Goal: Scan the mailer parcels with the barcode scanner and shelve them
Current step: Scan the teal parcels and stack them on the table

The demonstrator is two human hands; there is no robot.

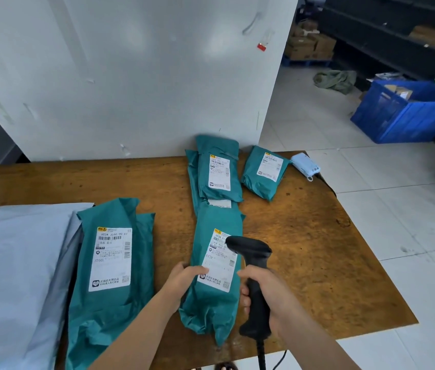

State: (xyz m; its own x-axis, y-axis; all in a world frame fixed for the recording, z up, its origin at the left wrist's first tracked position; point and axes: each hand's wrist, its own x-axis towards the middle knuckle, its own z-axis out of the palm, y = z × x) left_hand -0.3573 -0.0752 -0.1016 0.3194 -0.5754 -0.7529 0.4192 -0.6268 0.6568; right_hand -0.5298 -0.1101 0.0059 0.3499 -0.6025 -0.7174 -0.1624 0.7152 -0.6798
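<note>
A teal mailer parcel [212, 284] with a white label lies on the wooden table [317, 249] in front of me. My left hand [184, 280] grips its left edge, thumb on the label. My right hand [267, 295] is closed around the handle of a black barcode scanner [253, 265], whose head sits over the label's top right corner. Another teal parcel [109, 263] lies to the left, label up. Two more teal parcels [219, 172] [263, 172] lie at the table's far side.
Grey mailers [16, 276] are stacked at the left. A pale blue device [305, 162] lies at the table's far right corner. A white wall panel [131, 76] stands behind the table. A blue crate [405, 113] and dark shelving [397, 36] stand on the right.
</note>
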